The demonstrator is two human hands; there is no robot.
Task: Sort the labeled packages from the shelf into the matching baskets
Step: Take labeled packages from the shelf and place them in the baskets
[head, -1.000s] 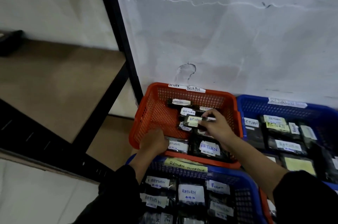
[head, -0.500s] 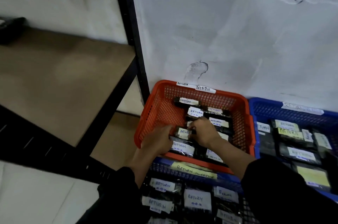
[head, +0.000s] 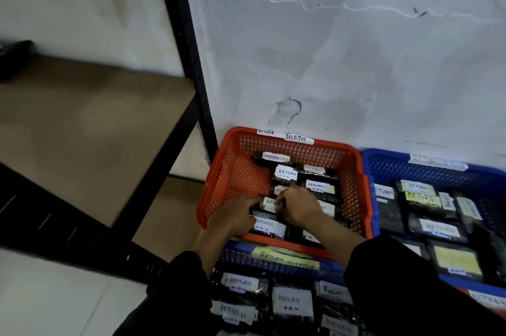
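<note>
Small black package with white RETURN label [head: 269, 203] lies inside orange mesh plastic basket [head: 232, 171], long axis left-right, between both hands; left hand [head: 232, 216] and right hand [head: 297, 208] fingertips pinch its ends, equally near

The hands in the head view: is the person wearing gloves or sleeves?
No gloves: the left hand and the right hand are bare, with no visible rings or watch. Both arms wear dark, black-looking long sleeves pushed back, leaving the forearms uncovered. No markings show on the fabric.

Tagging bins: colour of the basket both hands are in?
Orange basket, clearest in the head view.
</note>
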